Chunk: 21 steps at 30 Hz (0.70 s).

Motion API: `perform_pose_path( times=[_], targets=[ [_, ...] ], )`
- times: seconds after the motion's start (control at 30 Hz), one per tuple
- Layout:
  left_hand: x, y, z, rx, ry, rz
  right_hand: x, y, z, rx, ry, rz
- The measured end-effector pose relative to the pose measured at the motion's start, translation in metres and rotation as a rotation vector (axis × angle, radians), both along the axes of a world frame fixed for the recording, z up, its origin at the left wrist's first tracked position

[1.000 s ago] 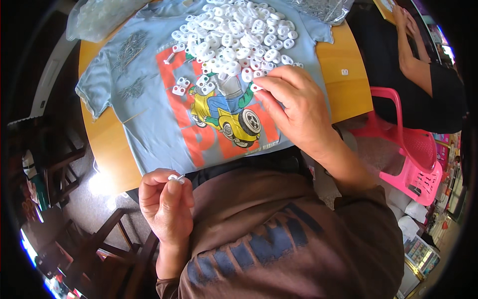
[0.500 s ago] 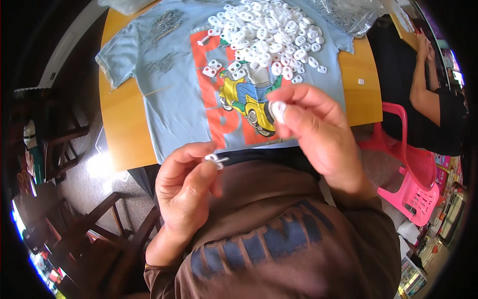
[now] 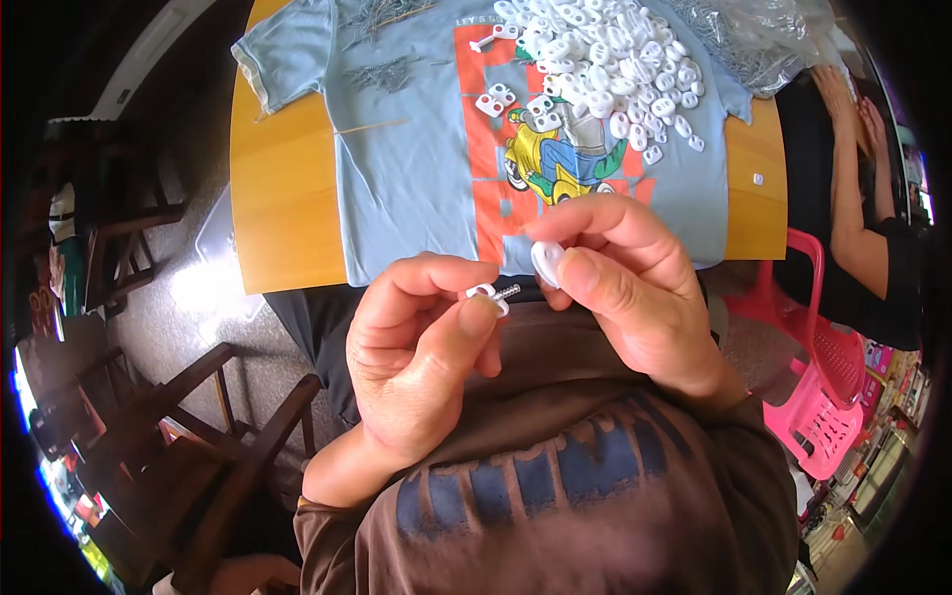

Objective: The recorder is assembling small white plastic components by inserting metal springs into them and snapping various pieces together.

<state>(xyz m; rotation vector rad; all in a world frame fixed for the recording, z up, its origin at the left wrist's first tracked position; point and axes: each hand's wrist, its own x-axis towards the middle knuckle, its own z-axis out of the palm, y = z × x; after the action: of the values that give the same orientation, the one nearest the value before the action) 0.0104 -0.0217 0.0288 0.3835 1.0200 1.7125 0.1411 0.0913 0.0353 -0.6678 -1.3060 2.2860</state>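
Piece in left hand: small white plastic clip with a short screw [image 3: 493,292] through it, pinched just above the lap, in front of the counter edge.
Left hand [image 3: 421,367]: fingers closed on the clip and screw, thumb tip pressing from below, forefinger curled over the top.
Piece in right hand: single white plastic clip [image 3: 546,262], screw not visible on it, held just beside the left-hand piece, apart from it.
Right hand [image 3: 635,288]: fingers closed on the clip between thumb and forefinger, remaining fingers folded.
Stock: heap of white clips [image 3: 600,59] lying on a light blue printed T-shirt [image 3: 416,169], a few strays at the heap's near edge.
Metal parts: thin grey scatter [image 3: 382,71] on the shirt's left shoulder area, too small to identify surely.
Support: round wooden counter [image 3: 283,198] under the shirt.
Progress, judged: one piece fitted with its screw, one in hand unfitted, large heap unhandled; finished pile not discernible.
Surroundings: pink plastic chair [image 3: 818,387] at right; another person's arm [image 3: 858,213] beside the counter; dark wooden chairs [image 3: 213,426] at left.
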Motion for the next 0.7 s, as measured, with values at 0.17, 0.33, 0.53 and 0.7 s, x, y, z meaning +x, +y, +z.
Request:
perform_pose_path(
  times=[0.17, 0.33, 0.53, 0.7],
  targets=[
    [-0.0023, -0.0010, -0.0037, 0.000, -0.021, 0.019, -0.0023, -0.0014, 0.0004, -0.098, -0.064, 0.049],
    [-0.0029, -0.0006, -0.0065, 0.003, -0.056, 0.031, -0.0043, -0.0028, -0.0007, -0.120, -0.044, 0.070],
    [-0.0043, -0.0002, -0.0066, -0.002, -0.030, 0.033, -0.0070, -0.0020, -0.0071, -0.003, -0.067, 0.055],
    [-0.0007, 0.0006, -0.0033, -0.098, 0.088, 0.031, -0.0075, -0.0024, -0.0013, 0.035, -0.127, 0.045]
  ],
)
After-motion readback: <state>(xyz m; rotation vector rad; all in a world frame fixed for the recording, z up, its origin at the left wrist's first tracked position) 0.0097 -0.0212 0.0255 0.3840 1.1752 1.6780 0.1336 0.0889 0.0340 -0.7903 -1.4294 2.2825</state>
